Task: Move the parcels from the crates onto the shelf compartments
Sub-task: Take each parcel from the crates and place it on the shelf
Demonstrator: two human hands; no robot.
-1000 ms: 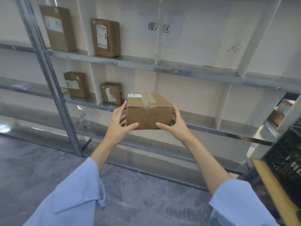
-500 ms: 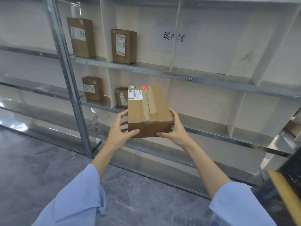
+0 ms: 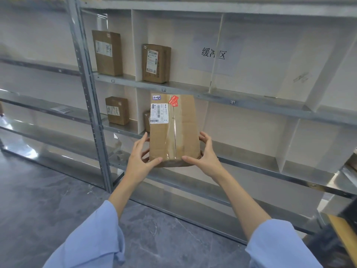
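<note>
You hold a parcel (image 3: 173, 130) upright, in the air just in front of the shelf (image 3: 251, 100), with your left hand (image 3: 140, 161) and right hand (image 3: 206, 159) each clamped on a lower corner. Four other parcels (image 3: 156, 63) already stand in the left compartments, so the job looks partly done. This one is not yet set down, and how many are left to fetch is out of view.

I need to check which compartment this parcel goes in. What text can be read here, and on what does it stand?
"缓?区", middle character partly hidden: paper sign.
"1-4", handwritten: small sticker on the held parcel.
"1-2", likely: shelf-edge tag.
"1-3", likely: next shelf-edge tag.
Too small or blurred to read: the held parcel's shipping label, its red sticker, and the labels on the shelved parcels.
</note>
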